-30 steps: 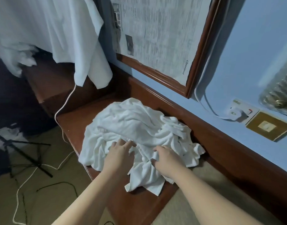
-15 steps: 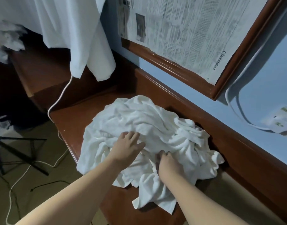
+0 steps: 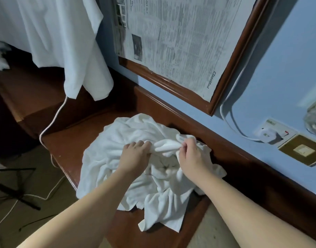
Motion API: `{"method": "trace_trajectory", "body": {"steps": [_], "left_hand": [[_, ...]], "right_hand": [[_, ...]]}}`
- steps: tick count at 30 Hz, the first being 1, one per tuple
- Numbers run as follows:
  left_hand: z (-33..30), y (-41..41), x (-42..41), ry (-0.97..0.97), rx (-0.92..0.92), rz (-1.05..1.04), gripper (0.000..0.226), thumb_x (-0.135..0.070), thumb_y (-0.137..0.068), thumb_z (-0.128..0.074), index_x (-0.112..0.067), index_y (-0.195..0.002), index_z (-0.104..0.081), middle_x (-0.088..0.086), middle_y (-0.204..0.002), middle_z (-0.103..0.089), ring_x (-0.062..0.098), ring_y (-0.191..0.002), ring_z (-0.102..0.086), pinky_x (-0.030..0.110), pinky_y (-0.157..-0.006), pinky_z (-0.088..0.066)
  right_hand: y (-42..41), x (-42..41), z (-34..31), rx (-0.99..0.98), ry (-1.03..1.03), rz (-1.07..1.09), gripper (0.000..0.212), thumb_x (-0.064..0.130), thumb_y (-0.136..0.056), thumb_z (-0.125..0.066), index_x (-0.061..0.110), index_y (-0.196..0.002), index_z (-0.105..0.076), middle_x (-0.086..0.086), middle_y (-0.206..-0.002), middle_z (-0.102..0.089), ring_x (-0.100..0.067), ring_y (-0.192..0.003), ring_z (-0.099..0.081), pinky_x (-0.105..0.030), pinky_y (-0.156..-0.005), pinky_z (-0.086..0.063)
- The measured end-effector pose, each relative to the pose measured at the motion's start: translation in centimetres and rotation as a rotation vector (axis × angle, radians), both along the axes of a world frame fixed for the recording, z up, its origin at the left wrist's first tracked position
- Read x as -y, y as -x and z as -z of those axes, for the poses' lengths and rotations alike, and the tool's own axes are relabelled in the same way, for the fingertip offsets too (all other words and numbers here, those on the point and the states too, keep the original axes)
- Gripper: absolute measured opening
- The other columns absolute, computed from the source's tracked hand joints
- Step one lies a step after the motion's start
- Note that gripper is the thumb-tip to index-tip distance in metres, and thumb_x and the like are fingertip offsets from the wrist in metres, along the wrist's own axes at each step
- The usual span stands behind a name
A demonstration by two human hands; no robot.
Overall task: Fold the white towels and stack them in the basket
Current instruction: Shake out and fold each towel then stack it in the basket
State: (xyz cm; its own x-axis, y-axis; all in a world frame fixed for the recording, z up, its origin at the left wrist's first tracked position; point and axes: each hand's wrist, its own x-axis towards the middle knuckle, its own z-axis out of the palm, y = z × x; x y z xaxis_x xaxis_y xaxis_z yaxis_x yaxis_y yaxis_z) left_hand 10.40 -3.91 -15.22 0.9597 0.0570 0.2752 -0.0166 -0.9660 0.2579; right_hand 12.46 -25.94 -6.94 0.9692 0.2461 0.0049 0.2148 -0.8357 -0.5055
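Both hands dig into the crumpled white towels point(image 3: 118, 158) heaped on the wooden bench point(image 3: 64, 145), left hand point(image 3: 135, 156) and right hand point(image 3: 191, 156) each gripping a bunched fold.

One word can be read: "Classified", in bold dark letters running sideways along the lower edge of a newspaper page point(image 3: 180, 38) that covers the inside of a wooden frame point(image 3: 164, 81) on the wall, above and beyond the hands. The columns of small print and the headings elsewhere on the page are too blurred to read.
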Motion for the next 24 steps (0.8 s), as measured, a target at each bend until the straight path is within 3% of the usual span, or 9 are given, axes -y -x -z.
{"method": "trace_trajectory", "body": {"steps": [2, 5, 9, 11, 14, 16, 18, 21, 24], "left_hand": [[-3.5, -0.9, 0.7, 0.145, 0.053, -0.005, 0.013, -0.022, -0.093, -0.063, -0.018, -0.104, -0.06, 0.002, -0.087, -0.062, 0.032, -0.079, -0.058, 0.041, -0.067, -0.043], [-10.3, -2.1, 1.5, 0.282, 0.195, 0.042, 0.017, -0.02, -0.097, -0.061, -0.017, -0.114, -0.062, 0.005, -0.095, -0.065, 0.028, -0.083, -0.058, 0.042, -0.067, -0.048], [-18.1, -2.6, 2.1, 0.194, 0.362, 0.133, 0.022, -0.01, -0.092, -0.065, -0.014, -0.113, -0.065, 0.005, -0.094, -0.063, 0.031, -0.083, -0.059, 0.038, -0.064, -0.045], [-20.6, -2.3, 2.3, 0.188, 0.414, 0.122, 0.026, -0.004, -0.087, -0.067, -0.014, -0.111, -0.064, 0.004, -0.094, -0.058, 0.032, -0.08, -0.057, 0.035, -0.062, -0.04], [-23.5, -1.0, 3.7, 0.418, 0.459, 0.025, 0.038, -0.008, -0.086, -0.071, -0.021, -0.119, -0.059, -0.005, -0.108, -0.059, 0.022, -0.084, -0.058, 0.037, -0.067, -0.045], [-25.0, 0.0, 5.0, 0.578, 0.475, -0.038, 0.042, -0.012, -0.083, -0.076, -0.02, -0.119, -0.054, -0.007, -0.112, -0.059, 0.02, -0.086, -0.06, 0.04, -0.071, -0.049], [-26.2, 0.8, 6.2, 0.502, 0.587, 0.024, 0.041, -0.011, -0.079, -0.082, -0.012, -0.112, -0.058, 0.0, -0.11, -0.059, 0.026, -0.082, -0.062, 0.044, -0.064, -0.053], [-28.9, 2.0, 8.1, 0.296, 0.847, 0.208, 0.017, -0.019, -0.088, -0.076, -0.007, -0.098, -0.069, 0.003, -0.101, -0.066, 0.021, -0.084, -0.062, 0.036, -0.06, -0.054], [-34.4, 4.2, 10.7, 0.405, 0.945, 0.246, 0.018, -0.021, -0.094, -0.066, -0.009, -0.104, -0.076, 0.001, -0.088, -0.069, 0.023, -0.077, -0.065, 0.033, -0.065, -0.052]], "right_hand": [[-0.9, 1.0, -3.4, 0.045, -0.061, 0.028, 0.003, 0.027, -0.11, -0.04, 0.024, -0.108, -0.041, 0.006, -0.098, -0.058, -0.023, -0.085, -0.059, -0.036, -0.069, -0.05], [-2.1, 2.6, -9.1, 0.133, -0.198, 0.091, 0.002, 0.02, -0.11, -0.043, 0.019, -0.111, -0.044, 0.001, -0.104, -0.058, -0.023, -0.09, -0.055, -0.032, -0.072, -0.037], [-2.4, 5.0, -17.7, 0.306, -0.334, 0.162, 0.006, 0.023, -0.11, -0.041, 0.021, -0.111, -0.046, 0.005, -0.101, -0.058, -0.021, -0.092, -0.058, -0.033, -0.074, -0.039], [-2.0, 6.5, -22.1, 0.439, -0.393, 0.177, 0.004, 0.022, -0.11, -0.041, 0.022, -0.111, -0.045, 0.007, -0.101, -0.056, -0.012, -0.087, -0.057, -0.026, -0.07, -0.042], [-0.9, 9.0, -28.4, 0.582, -0.439, 0.209, 0.005, 0.02, -0.11, -0.042, 0.02, -0.113, -0.046, 0.01, -0.099, -0.055, 0.0, -0.084, -0.054, -0.008, -0.063, -0.038], [0.1, 11.0, -31.7, 0.644, -0.423, 0.234, 0.007, 0.019, -0.109, -0.045, 0.02, -0.115, -0.048, 0.008, -0.101, -0.057, -0.01, -0.085, -0.055, -0.014, -0.062, -0.036], [1.2, 13.2, -34.6, 0.704, -0.4, 0.275, 0.007, 0.021, -0.109, -0.046, 0.023, -0.115, -0.049, 0.007, -0.105, -0.058, -0.015, -0.091, -0.054, -0.022, -0.069, -0.034], [3.3, 16.9, -38.6, 0.769, -0.374, 0.334, 0.01, 0.022, -0.109, -0.046, 0.024, -0.117, -0.051, 0.008, -0.108, -0.058, -0.015, -0.093, -0.053, -0.024, -0.077, -0.033], [6.3, 20.7, -42.3, 0.815, -0.353, 0.37, 0.019, 0.021, -0.109, -0.045, 0.016, -0.124, -0.055, 0.006, -0.111, -0.058, -0.015, -0.096, -0.052, -0.021, -0.076, -0.033]]}}
